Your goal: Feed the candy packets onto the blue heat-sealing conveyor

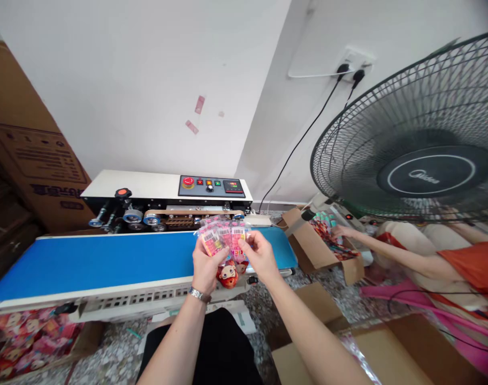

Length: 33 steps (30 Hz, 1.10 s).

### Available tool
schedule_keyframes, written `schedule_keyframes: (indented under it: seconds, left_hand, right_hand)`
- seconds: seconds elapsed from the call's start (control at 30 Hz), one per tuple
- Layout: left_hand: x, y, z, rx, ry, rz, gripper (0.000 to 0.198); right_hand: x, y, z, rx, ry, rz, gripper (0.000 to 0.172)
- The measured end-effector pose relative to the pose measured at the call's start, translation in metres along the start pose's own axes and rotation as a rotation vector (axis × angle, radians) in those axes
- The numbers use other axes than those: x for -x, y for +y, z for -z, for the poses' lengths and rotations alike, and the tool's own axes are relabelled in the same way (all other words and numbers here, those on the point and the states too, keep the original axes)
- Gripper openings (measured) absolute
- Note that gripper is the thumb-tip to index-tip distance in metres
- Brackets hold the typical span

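Several small pink plastic packets (225, 235) with barcodes are fanned out between my two hands, above the front edge of the blue conveyor belt (119, 256). My left hand (206, 263) is closed on the packets from the left, thumb on top. From the other side my right hand (262, 255) pinches them with thumb and fingers. A red-haired cartoon figure (228, 275) shows just below the packets. Behind them stands the band sealing machine (164, 187), its control panel (212, 186) facing up with lit displays.
A large fan (408, 133) stands at right. Beyond it, a person's arm (380, 246) reaches into a carton (314, 251) of colourful packets. An open carton (388, 347) lies at lower right. A box of red and pink packets (35, 339) sits below the belt at left.
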<state>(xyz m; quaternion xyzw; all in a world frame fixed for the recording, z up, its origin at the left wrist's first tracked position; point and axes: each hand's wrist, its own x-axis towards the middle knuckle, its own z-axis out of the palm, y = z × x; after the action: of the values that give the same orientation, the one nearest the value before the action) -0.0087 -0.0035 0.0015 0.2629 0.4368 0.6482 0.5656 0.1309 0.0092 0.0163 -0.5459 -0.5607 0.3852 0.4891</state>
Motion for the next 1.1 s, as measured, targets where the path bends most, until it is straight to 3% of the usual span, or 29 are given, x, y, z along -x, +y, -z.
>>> schedule_keyframes:
  seconds: [0.1,0.2,0.3,0.4,0.57,0.67,0.77,0.9,1.1]
  left_hand:
    - [-0.003,-0.001,0.003,0.031,0.087,0.022,0.051]
    - [-0.006,-0.002,0.006,0.03,0.132,0.029,0.05]
    - [-0.006,-0.003,0.007,0.02,0.098,0.031,0.05]
    - [-0.005,-0.003,0.005,0.017,0.067,0.032,0.05]
    - [-0.002,0.001,0.002,0.0,0.036,0.045,0.052]
    - [0.0,0.003,0.0,-0.016,0.002,0.018,0.053]
    - [0.001,0.003,-0.001,-0.023,-0.026,-0.005,0.054]
    - [0.002,0.002,-0.002,0.026,-0.024,0.011,0.056]
    - [0.0,0.001,0.001,0.134,-0.034,0.063,0.052]
  right_hand:
    - [-0.013,0.011,0.012,-0.08,0.141,0.01,0.025]
    - [-0.034,0.03,0.032,0.122,0.246,-0.082,0.032]
    - [-0.054,0.051,0.043,0.366,0.275,-0.163,0.037]
    - [-0.064,0.059,0.036,0.42,0.246,-0.182,0.034]
    - [-0.054,0.037,0.009,0.405,0.123,-0.04,0.031]
    - [-0.037,0.015,-0.004,0.205,-0.055,0.039,0.029]
    - [-0.023,-0.002,-0.011,0.154,-0.198,0.048,0.027]
    - [-0.015,-0.011,-0.012,0.144,-0.184,0.029,0.021]
    - [-0.014,-0.006,-0.008,-0.006,-0.029,0.078,0.019]
